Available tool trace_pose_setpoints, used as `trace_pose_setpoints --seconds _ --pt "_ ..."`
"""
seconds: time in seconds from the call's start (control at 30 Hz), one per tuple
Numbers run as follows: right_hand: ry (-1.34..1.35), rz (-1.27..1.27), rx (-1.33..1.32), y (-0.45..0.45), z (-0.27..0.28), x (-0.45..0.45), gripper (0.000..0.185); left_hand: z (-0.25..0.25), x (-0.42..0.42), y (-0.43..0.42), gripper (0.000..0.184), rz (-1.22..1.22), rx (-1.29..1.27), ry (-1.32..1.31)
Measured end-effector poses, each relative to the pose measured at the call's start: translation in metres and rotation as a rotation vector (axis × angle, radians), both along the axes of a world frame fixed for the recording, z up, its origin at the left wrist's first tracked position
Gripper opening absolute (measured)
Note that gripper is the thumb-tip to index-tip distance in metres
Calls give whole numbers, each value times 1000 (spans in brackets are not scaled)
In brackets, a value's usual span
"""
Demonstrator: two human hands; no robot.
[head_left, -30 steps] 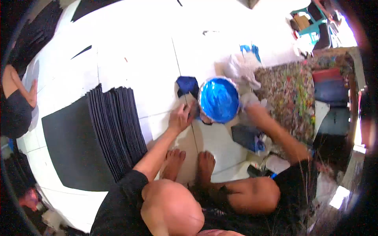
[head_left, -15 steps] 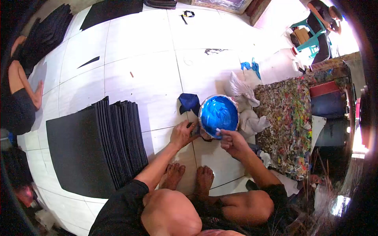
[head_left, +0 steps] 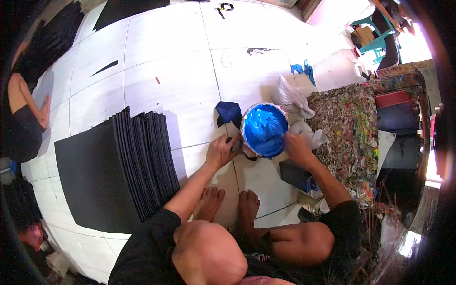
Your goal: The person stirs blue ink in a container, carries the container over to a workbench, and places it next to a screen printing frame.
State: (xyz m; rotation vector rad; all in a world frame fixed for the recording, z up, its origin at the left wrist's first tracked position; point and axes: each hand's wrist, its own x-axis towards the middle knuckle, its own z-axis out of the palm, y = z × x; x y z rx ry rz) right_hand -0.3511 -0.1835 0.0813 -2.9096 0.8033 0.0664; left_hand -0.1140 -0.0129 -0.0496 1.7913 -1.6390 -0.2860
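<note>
A round bucket (head_left: 242, 124) of bright blue paint (head_left: 266, 128) stands on the tiled floor in front of my feet, its rim crusted with paint. My left hand (head_left: 220, 153) is at the near left side of the bucket, fingers curled by something small and dark I cannot make out. Over the right rim, my right hand (head_left: 299, 148) is closed, and what it grips is hidden behind the fingers. A dark blue cloth-like piece (head_left: 228, 114) lies just beyond the bucket on the left.
Left stands a stack of black sheets (head_left: 142, 161). On the right are a paint-crusted surface (head_left: 339, 137), white plastic bags (head_left: 289, 97), a dark box (head_left: 295, 175) and a white jug (head_left: 337, 71). Another person's leg (head_left: 28, 102) shows at far left.
My right hand has moved from the bucket's near edge to its right rim. My left hand stays beside the bucket. The view has shifted slightly, and the dark box by my right forearm shows more fully.
</note>
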Motion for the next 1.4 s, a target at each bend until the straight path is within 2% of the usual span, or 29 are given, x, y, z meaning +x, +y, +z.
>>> trace_pose_setpoints --seconds 0.07,0.1,0.17,0.23,0.3,0.5,0.57,0.6,0.67,0.8,0.83,0.87,0.93,0.97,1.17,1.23,1.3,1.4 --pt "105 -254 34 8 23 37 13 0 1 2 59 1 -22 11" --pt "106 -249 40 15 20 41 13 2 1 2 57 6 -34 17" --pt "101 -247 223 30 17 43 14 0 2 3 55 9 -42 22" --pt "140 -227 238 13 -1 11 13 -2 3 0 53 -13 28 4" --pt "178 -182 240 0 -5 9 13 -1 5 -5 54 0 -7 -11" --pt "34 -91 250 15 3 36 16 5 2 -2 60 -2 61 24" --pt "271 -204 245 -14 -3 20 12 5 3 0 62 -9 92 25" --pt "273 -201 242 -12 -4 23 12 6 3 0 62 -7 97 7" --pt "154 -289 38 5 17 52 15 6 -1 0 62 -7 105 -4" --pt "194 -185 159 -1 -20 10 10 -2 1 4 58 -9 78 4" --pt "327 -294 134 -17 -23 11 10 -4 1 0 56 -10 42 -7" --pt "334 -298 135 -16 -18 18 10 -5 4 -5 56 -13 43 -1" --pt "172 -37 -45 3 -7 22 10 -8 -1 -2 53 -2 29 47" --pt "176 -37 -46 3 2 24 10 -3 -2 -3 50 10 88 44" --pt "503 -93 12 6 53 40 25 -4 0 -2 54 1 75 -1" --pt "524 -96 34 19 40 33 26 -2 0 -2 55 -15 59 -3" --pt "425 21 11 39 36 36 28 -6 2 -3 55 -5 -3 47" --pt "178 328 -217 28 66 57 29 3 1 -1 54 23 63 40"
